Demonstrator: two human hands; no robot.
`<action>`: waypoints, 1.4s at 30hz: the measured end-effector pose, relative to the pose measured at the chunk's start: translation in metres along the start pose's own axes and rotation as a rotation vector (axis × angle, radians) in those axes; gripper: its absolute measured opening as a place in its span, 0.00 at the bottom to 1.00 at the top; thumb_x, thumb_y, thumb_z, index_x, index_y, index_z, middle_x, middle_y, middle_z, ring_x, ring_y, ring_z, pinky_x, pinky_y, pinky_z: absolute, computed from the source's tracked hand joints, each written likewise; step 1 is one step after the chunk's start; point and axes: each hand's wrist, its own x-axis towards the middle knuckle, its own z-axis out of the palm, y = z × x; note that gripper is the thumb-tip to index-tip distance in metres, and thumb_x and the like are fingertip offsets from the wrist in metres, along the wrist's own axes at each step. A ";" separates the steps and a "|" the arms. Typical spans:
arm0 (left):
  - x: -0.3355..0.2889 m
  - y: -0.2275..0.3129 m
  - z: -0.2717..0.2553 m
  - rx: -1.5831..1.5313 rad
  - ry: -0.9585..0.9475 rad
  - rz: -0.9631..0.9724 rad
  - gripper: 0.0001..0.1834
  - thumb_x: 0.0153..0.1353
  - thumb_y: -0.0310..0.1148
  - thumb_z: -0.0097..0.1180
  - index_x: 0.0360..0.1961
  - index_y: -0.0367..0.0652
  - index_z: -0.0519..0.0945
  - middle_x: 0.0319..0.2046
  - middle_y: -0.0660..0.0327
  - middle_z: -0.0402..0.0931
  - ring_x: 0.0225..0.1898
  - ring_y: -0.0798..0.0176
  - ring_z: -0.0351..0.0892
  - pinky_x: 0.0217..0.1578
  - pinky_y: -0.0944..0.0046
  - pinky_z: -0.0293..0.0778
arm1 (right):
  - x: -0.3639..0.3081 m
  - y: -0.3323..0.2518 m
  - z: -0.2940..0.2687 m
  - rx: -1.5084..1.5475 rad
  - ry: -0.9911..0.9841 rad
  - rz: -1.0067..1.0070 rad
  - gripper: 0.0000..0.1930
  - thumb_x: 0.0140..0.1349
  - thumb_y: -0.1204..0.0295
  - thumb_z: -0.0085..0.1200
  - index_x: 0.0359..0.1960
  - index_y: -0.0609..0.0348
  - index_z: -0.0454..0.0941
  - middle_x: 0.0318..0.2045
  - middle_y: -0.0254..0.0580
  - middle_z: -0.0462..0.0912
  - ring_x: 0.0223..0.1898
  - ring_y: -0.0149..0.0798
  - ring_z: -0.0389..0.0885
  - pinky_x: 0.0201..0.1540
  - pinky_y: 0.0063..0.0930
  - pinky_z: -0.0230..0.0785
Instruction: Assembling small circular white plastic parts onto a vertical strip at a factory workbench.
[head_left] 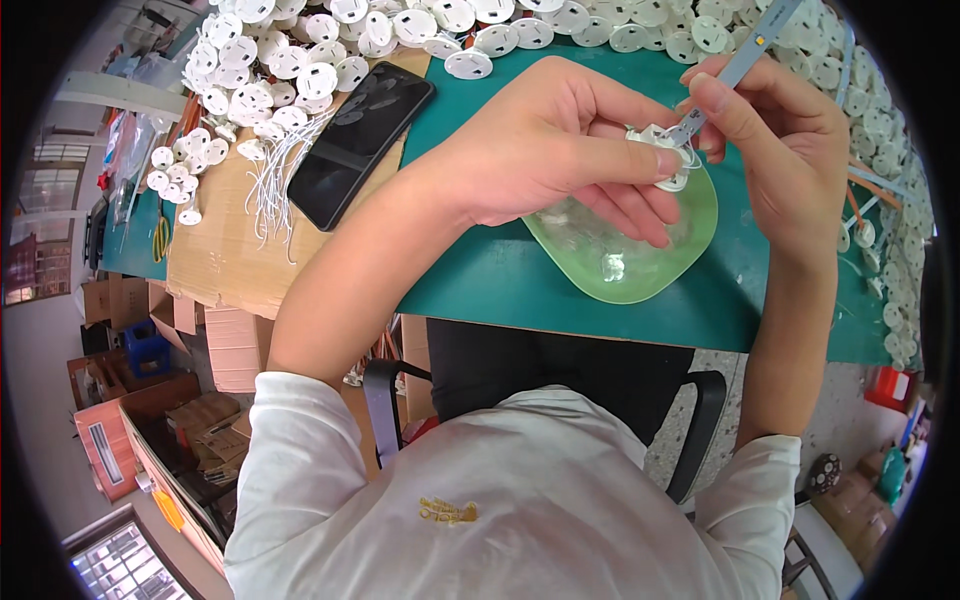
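Left hand (565,150) pinches a small white wired piece (674,182) between thumb and fingers, above the green bowl (622,290); right hand (785,140) grips a pale strip (748,62), near end at the piece. Leftward, black phone (362,145) on cardboard (222,250), beside loose white wires (276,185). I see white discs (310,80) crowding the green table (470,280), far and right.

— Markings, legible?
— None clearly. White shirt (540,490), six o'clock: one gold emblem (448,511), tiny lettering. Red box (880,388), just past three o'clock: one pale label (901,386), print indistinct.
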 end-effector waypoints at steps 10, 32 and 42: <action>0.001 -0.003 0.002 0.048 0.029 -0.002 0.16 0.62 0.28 0.57 0.49 0.29 0.78 0.31 0.48 0.83 0.32 0.58 0.86 0.35 0.67 0.83 | -0.001 -0.004 0.000 -0.076 -0.049 -0.015 0.07 0.61 0.77 0.59 0.39 0.66 0.82 0.29 0.38 0.83 0.24 0.24 0.75 0.27 0.17 0.66; 0.000 -0.010 0.003 -0.086 0.023 0.190 0.20 0.64 0.26 0.55 0.55 0.26 0.72 0.32 0.43 0.82 0.34 0.49 0.86 0.36 0.61 0.83 | -0.004 -0.005 0.007 -0.021 0.086 -0.098 0.06 0.63 0.77 0.57 0.39 0.67 0.81 0.30 0.37 0.82 0.24 0.22 0.72 0.26 0.15 0.61; -0.002 -0.010 -0.004 -0.028 0.019 0.151 0.19 0.64 0.22 0.53 0.56 0.33 0.73 0.38 0.42 0.81 0.35 0.45 0.85 0.35 0.46 0.85 | -0.002 -0.003 0.009 -0.083 0.032 -0.082 0.07 0.62 0.77 0.58 0.40 0.66 0.81 0.28 0.36 0.82 0.23 0.21 0.71 0.26 0.15 0.62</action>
